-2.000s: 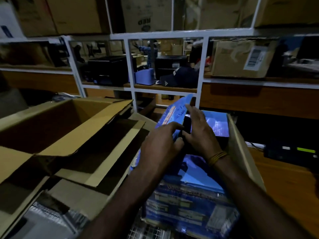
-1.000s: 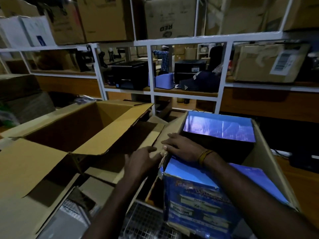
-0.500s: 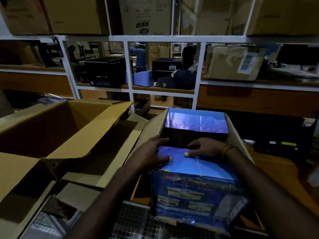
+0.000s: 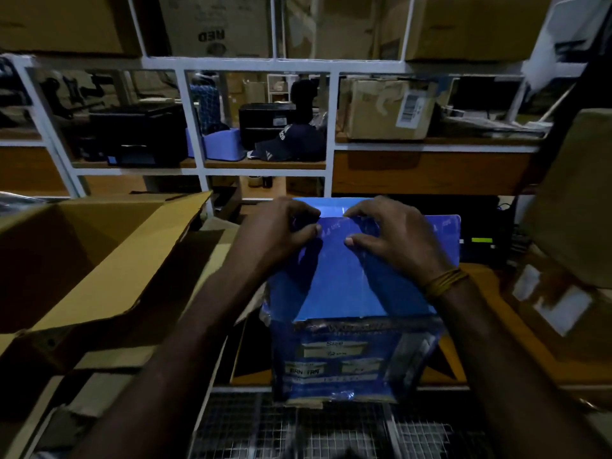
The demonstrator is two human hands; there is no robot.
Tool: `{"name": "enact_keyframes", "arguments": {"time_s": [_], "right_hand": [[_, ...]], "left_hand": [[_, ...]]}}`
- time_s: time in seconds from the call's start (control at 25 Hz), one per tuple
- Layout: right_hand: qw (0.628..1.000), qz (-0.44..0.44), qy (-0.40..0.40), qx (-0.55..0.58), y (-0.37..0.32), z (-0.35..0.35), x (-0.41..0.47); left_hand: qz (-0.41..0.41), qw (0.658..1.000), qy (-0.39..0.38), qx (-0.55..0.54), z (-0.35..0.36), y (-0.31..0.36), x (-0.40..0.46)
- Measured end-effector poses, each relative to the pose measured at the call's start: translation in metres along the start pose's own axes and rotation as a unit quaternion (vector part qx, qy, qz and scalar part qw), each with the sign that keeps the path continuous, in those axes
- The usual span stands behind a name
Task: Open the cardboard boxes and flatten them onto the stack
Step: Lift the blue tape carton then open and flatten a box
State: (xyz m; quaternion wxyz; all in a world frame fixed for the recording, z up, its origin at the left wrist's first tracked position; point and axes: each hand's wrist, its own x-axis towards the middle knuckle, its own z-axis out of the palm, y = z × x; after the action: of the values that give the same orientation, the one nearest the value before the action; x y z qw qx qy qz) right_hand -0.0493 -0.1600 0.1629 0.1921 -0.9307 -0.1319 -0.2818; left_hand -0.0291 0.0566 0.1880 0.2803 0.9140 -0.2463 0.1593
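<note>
blue box (image 4: 347, 293) upright, long axis vertical | top flaps lie directly under both hands | left hand (image 4: 281, 236) and right hand (image 4: 394, 240) equally near, fingertips curled, pinching the flap edge

The scene is dim and underexposed, with heavy shadow toward 6 and 9 o'clock. The brightest patch is a glare on the blue box (image 4: 347, 286) top, near centre, lit from above. Motion blur smears the brown carton (image 4: 569, 207) at 3 o'clock. Wide-angle distortion bends the white shelf frame (image 4: 271, 62) toward the edges.
</note>
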Motion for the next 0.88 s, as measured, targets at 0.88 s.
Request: {"name": "enact_keyframes", "arguments": {"time_s": [0.88], "right_hand": [[0.981,0.163,-0.106,-0.027,-0.067,-0.044,-0.126]], "left_hand": [[-0.011,0.913,-0.368,-0.174,-0.002,0.006,-0.082]]}}
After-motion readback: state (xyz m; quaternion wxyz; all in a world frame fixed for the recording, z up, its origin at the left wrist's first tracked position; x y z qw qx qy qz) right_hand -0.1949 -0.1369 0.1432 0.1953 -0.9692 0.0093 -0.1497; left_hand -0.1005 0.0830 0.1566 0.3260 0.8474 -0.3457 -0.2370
